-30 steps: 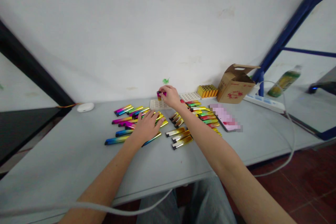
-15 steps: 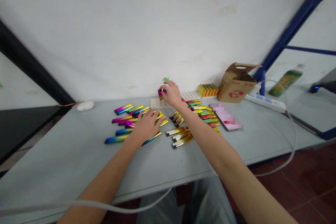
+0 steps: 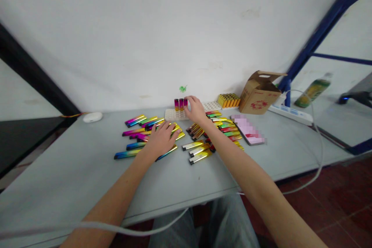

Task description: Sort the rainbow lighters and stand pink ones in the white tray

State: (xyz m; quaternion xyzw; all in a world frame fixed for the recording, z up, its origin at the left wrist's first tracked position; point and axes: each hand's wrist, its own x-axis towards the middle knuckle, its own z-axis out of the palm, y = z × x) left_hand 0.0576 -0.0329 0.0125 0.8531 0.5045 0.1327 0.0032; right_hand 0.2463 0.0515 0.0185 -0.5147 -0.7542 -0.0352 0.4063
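My left hand [image 3: 162, 136] lies with fingers spread over a pile of shiny multicoloured tubes [image 3: 133, 132] on the grey table. At the back, my right hand [image 3: 194, 109] has its fingertips closed on a magenta and gold tube [image 3: 185, 102] at the pale holed tray [image 3: 174, 115]. Two like tubes [image 3: 179, 104] stand upright in the tray, left of that one. Under and beside my right forearm lie brown, red, green and gold tubes [image 3: 229, 128]. Several white and gold tubes [image 3: 200, 157] lie nearer the front edge.
A second holed tray [image 3: 212, 106] sits by a block of upright yellow tubes [image 3: 229, 100] and an open cardboard box [image 3: 258, 95]. Rightward are a phone [image 3: 248, 130], power strip [image 3: 292, 114] and bottle [image 3: 312, 91]. A white case [image 3: 93, 117] is at the left.
My right hand has shifted slightly right along the tray. Three upright magenta and gold tubes now show where the hand partly covered them. My left hand stays on the pile.
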